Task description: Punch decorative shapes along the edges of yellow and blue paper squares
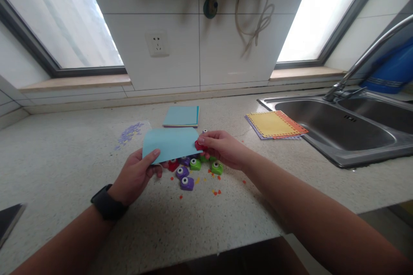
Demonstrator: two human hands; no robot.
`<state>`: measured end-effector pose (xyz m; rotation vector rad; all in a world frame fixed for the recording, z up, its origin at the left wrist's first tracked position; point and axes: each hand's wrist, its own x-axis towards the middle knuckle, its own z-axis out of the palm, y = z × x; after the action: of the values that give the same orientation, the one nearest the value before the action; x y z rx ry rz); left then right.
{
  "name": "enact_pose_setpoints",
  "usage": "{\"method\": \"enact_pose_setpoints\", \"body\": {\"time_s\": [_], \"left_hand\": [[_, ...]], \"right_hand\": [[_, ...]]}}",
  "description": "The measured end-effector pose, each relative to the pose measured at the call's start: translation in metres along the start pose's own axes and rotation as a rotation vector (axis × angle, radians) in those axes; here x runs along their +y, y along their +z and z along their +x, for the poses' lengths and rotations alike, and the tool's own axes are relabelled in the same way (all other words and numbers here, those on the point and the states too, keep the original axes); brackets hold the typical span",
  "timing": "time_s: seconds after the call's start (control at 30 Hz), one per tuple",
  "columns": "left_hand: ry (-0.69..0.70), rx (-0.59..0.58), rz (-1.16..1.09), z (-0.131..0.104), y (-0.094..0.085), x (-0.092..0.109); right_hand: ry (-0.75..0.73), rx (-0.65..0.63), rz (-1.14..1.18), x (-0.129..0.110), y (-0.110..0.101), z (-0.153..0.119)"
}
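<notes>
My left hand point(134, 175), with a dark watch on the wrist, pinches the lower left corner of a light blue paper sheet point(169, 142) held above the counter. At the sheet's right edge, my right hand point(222, 148) grips a small red punch point(199, 145). Below the paper lie several small punches: purple ones point(187, 183), green ones point(217, 167) and a red one point(173, 164). Orange and yellow paper bits point(215, 192) are scattered around them.
Behind the held sheet is a stack of blue paper point(181, 116). Yellow and orange punched sheets point(272, 124) lie near the metal sink point(335, 131) at right. Purple bits point(129, 134) sit at left on the speckled counter point(64, 150). A dark object point(9, 221) is at the left edge.
</notes>
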<state>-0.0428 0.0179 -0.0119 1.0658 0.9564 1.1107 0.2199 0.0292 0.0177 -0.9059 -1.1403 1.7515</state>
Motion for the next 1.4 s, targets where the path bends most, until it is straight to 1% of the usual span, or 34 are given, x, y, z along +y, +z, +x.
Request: {"method": "enact_pose_setpoints", "body": {"time_s": [0.2,0.5,0.67,1.03,1.4], "left_hand": [[0.02,0.03,-0.032,-0.0011,0.0056,0.0038],[0.04,0.057,-0.029,-0.0027,0.0065,0.0038],[0.042,0.062,-0.029,-0.0033,0.0079,0.0047],[0.048,0.054,-0.026,-0.0018,0.0049,0.0031],[0.051,0.061,-0.006,-0.0019,0.0051,0.0024]], "right_hand": [[0.031,0.005,0.046,-0.0004,0.0003,-0.0001],[0.076,-0.026,-0.003,-0.0023,0.0027,-0.0029],[0.063,-0.017,-0.005,-0.002,0.0025,-0.003],[0.059,-0.001,0.009,0.0008,0.0024,-0.0011],[0.053,-0.012,-0.003,0.0014,0.0027,-0.0011]]}}
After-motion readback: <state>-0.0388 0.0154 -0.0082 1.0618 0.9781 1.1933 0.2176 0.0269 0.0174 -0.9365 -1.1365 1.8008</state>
